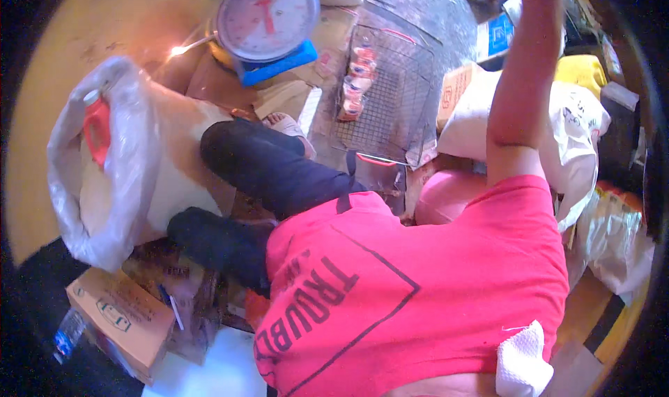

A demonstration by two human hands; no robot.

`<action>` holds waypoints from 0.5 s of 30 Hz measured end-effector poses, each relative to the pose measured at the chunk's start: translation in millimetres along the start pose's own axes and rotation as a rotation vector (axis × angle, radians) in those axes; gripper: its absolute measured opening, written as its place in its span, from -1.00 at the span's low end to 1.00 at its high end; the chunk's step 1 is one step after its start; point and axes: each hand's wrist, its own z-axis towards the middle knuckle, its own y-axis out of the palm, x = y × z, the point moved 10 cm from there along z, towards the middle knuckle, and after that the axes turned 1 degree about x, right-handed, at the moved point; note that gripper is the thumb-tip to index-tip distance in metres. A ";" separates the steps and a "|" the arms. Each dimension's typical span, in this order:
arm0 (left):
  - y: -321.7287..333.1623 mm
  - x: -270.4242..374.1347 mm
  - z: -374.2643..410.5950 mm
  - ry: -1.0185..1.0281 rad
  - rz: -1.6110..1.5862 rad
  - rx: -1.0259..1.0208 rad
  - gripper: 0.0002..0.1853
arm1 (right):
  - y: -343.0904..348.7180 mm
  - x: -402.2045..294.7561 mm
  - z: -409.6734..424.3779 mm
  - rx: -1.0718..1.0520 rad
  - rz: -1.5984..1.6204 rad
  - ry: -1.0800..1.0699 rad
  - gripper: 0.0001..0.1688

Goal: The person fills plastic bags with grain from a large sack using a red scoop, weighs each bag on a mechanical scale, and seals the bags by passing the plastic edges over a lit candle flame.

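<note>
Neither of my hands is in view. My right arm (525, 83) reaches up past the top edge of the picture, which cuts off the hand. It passes over a stuffed white sack (465, 112) that bears writing. Before my bent knees stands an open clear plastic sack (138, 177) with pale contents. A red plastic jug (97, 130) with a white cap lies inside its mouth. Beyond my right knee is a dial scale (269, 18) on a blue base (282, 65). A wire basket (392, 104) holds a row of small red and white packs (358, 80).
A printed cardboard box (123, 313) and a clear plastic bottle (69, 334) are at lower left. Yellow jugs (580, 73) and another box (457, 91) stand around the white sack. A filled plastic bag (616, 240) is at far right. A white cloth (525, 360) rests against my pink shirt.
</note>
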 end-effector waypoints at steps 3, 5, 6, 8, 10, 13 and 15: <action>15.0 -1.0 31.0 0.014 -0.002 -0.006 -0.65 | 0.8 6.8 -42.4 -0.149 0.248 0.076 -0.80; 19.3 9.9 61.7 0.060 0.010 -0.008 -0.64 | 33.8 51.4 -116.9 -0.323 0.255 0.291 -0.84; 25.9 13.4 76.3 0.071 0.002 -0.012 -0.64 | 62.2 71.8 -157.9 -0.386 0.148 0.474 -0.90; 43.2 30.0 119.6 0.140 -0.040 0.001 -0.63 | 112.9 99.5 -249.5 -0.529 0.114 0.687 -0.92; 51.3 37.0 144.5 0.156 -0.040 0.022 -0.62 | 159.9 122.4 -326.9 -0.618 0.008 0.677 -0.90; 47.8 45.0 169.1 0.174 -0.012 0.052 -0.61 | 240.2 177.4 -481.8 -0.808 -0.076 0.758 -0.82; 44.5 48.8 184.2 0.186 0.001 0.061 -0.60 | 264.0 196.5 -525.3 -0.665 -0.005 0.849 -0.90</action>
